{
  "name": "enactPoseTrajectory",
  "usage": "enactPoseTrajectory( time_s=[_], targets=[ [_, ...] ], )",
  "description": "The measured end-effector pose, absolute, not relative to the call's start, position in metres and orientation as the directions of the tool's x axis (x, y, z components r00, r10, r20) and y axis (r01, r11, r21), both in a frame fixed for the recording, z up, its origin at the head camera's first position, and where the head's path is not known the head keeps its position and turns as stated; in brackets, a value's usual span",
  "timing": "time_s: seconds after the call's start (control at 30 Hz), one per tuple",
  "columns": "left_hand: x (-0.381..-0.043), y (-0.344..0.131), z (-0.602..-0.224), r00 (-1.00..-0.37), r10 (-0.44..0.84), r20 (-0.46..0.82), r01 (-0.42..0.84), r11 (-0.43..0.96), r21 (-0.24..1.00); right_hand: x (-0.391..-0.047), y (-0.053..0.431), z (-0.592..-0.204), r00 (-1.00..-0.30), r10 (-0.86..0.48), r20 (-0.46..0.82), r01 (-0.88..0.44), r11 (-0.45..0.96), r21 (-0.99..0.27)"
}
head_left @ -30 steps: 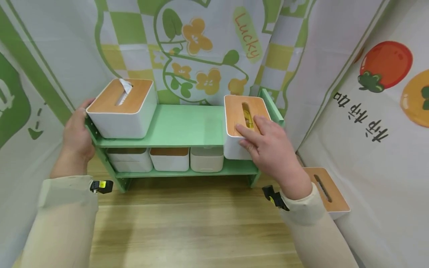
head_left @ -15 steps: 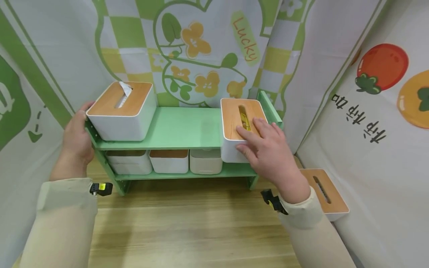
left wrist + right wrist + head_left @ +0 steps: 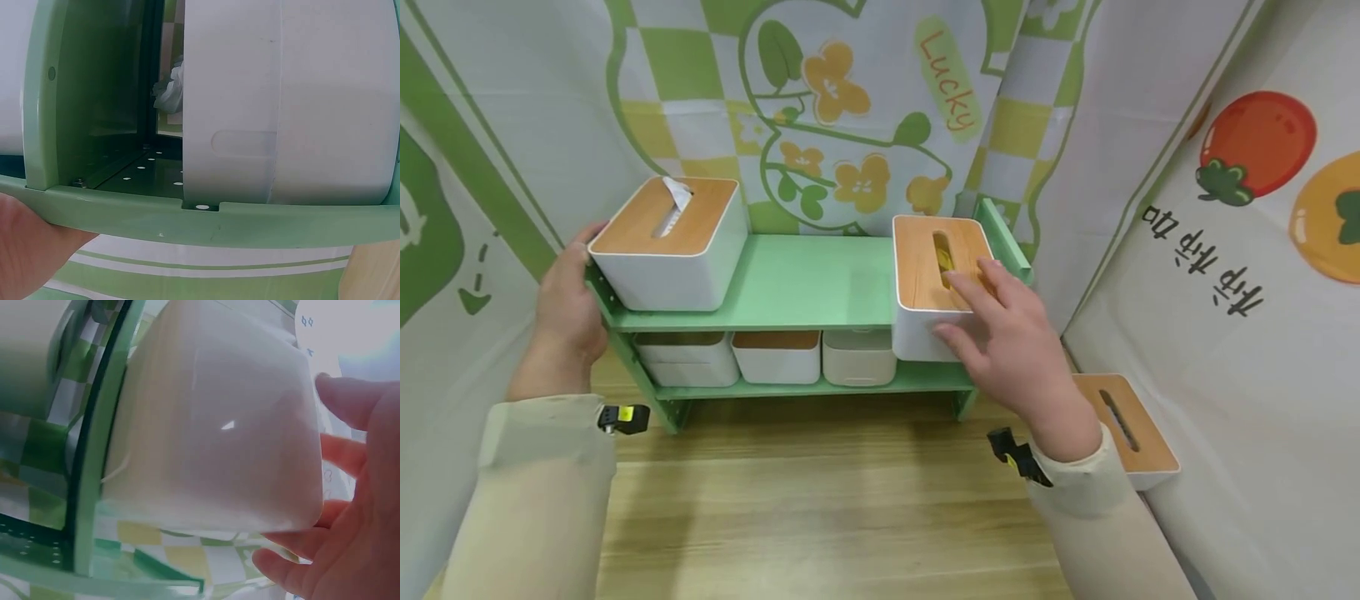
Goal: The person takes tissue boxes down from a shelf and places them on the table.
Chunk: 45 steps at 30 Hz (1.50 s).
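- Several fingers of the right hand point(image 3: 1015, 350) are loosely spread around the near right corner of the right tissue box point(image 3: 919, 279); whether they touch it cannot be told.
- That box is at the right end of the green shelf point(image 3: 820, 279), jutting past its near edge.
- The left hand point(image 3: 568, 308) touches the shelf's left side, its fingers mostly hidden, their curl unclear.

The tissue boxes point(image 3: 921, 335) show smooth, glossy plastic walls and matt, wood-grained lids point(image 3: 919, 271). The shelf point(image 3: 820, 279) looks like smooth painted metal, the curtain point(image 3: 685, 71) matt cloth, the floor point(image 3: 820, 487) faintly glossy wood.
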<state>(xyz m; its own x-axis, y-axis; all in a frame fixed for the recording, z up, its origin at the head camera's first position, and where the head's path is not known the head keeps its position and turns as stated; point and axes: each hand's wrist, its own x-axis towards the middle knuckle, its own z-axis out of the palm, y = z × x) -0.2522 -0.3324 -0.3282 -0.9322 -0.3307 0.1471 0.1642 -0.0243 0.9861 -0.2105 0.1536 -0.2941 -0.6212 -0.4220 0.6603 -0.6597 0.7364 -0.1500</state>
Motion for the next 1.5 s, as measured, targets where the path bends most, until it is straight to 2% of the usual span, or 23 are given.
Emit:
enactPoseTrajectory(
  time_s=[0.2, 0.33, 0.47, 0.67, 0.87, 1.03, 1.17, 1.33, 1.5],
  targets=[
    [-0.252, -0.332, -0.327, -0.931, -0.332, 0.151, 0.172, -0.035, 0.984, -0.204, 0.168, -0.302, -0.765, -0.265, 0.587, -0.559, 0.727, -0.400],
    [-0.252, -0.331, -0.327, -0.931, -0.334, 0.145, 0.171, -0.049, 0.984, -0.205, 0.178, -0.308, -0.777, -0.208, 0.594, -0.562, 0.654, -0.506],
    [-0.252, -0.330, -0.327, -0.931, -0.335, 0.144, 0.168, -0.045, 0.985, -0.206, 0.184, -0.312, -0.781, -0.205, 0.590, -0.582, 0.582, -0.569],
    [-0.251, -0.329, -0.327, -0.932, -0.332, 0.143, 0.162, -0.031, 0.986, -0.201, 0.187, -0.313, -0.869, -0.216, 0.445, -0.483, 0.558, -0.674],
    [-0.252, -0.330, -0.327, -0.935, -0.321, 0.151, 0.171, -0.036, 0.985, -0.200, 0.187, -0.312, -0.942, -0.141, 0.303, -0.330, 0.534, -0.778],
    [-0.252, -0.330, -0.327, -0.938, -0.312, 0.152, 0.177, -0.054, 0.983, -0.205, 0.188, -0.309, -0.984, -0.130, 0.123, -0.158, 0.307, -0.939],
    [-0.251, -0.331, -0.327, -0.938, -0.312, 0.150, 0.177, -0.059, 0.982, -0.213, 0.189, -0.311, -0.980, -0.198, 0.006, -0.023, 0.080, -0.997],
    [-0.250, -0.330, -0.327, -0.940, -0.311, 0.142, 0.169, -0.062, 0.984, -0.223, 0.190, -0.317, -0.953, -0.302, -0.015, 0.050, -0.106, -0.993],
    [-0.252, -0.330, -0.327, -0.937, -0.313, 0.153, 0.178, -0.053, 0.983, -0.230, 0.187, -0.319, -0.948, -0.316, -0.031, 0.086, -0.163, -0.983]
  ],
)
